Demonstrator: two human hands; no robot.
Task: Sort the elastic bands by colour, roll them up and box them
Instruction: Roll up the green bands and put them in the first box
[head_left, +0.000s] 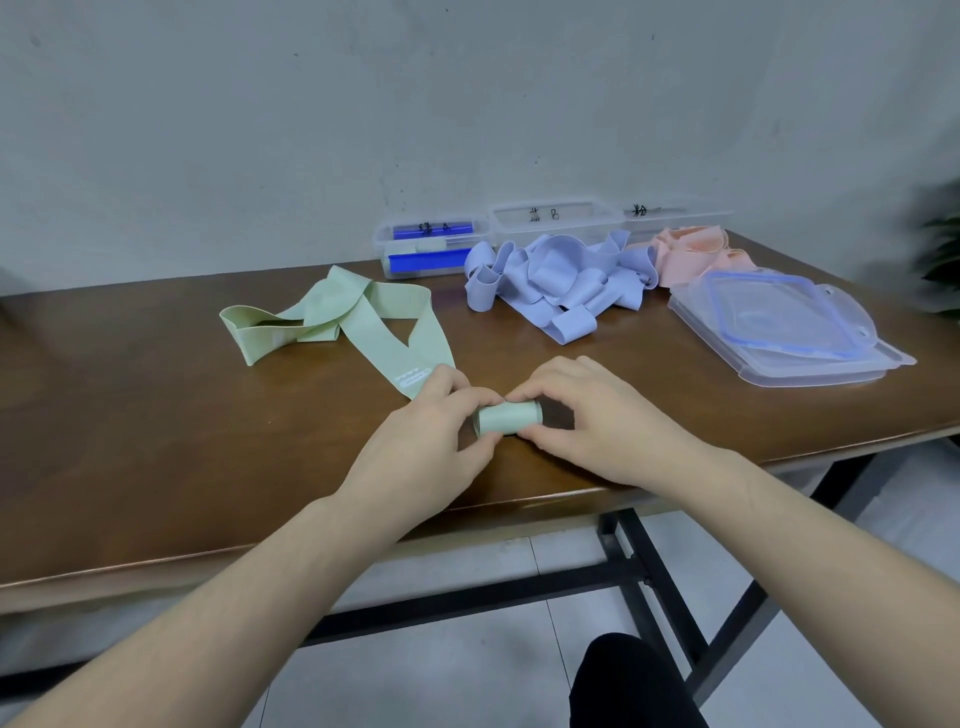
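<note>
Your left hand (415, 441) and right hand (597, 415) both pinch the pale green elastic band roll (508, 418) on the near brown wooden counter (156, 441), its tail running far-left.

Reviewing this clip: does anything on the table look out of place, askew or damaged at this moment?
Nothing looks damaged or spilled. The lids lie stacked askew by the right edge, off the boxes. The purple bands and pink bands sit in loose tangles, unrolled. Both hands, left hand and right hand, grip the green roll.
</note>
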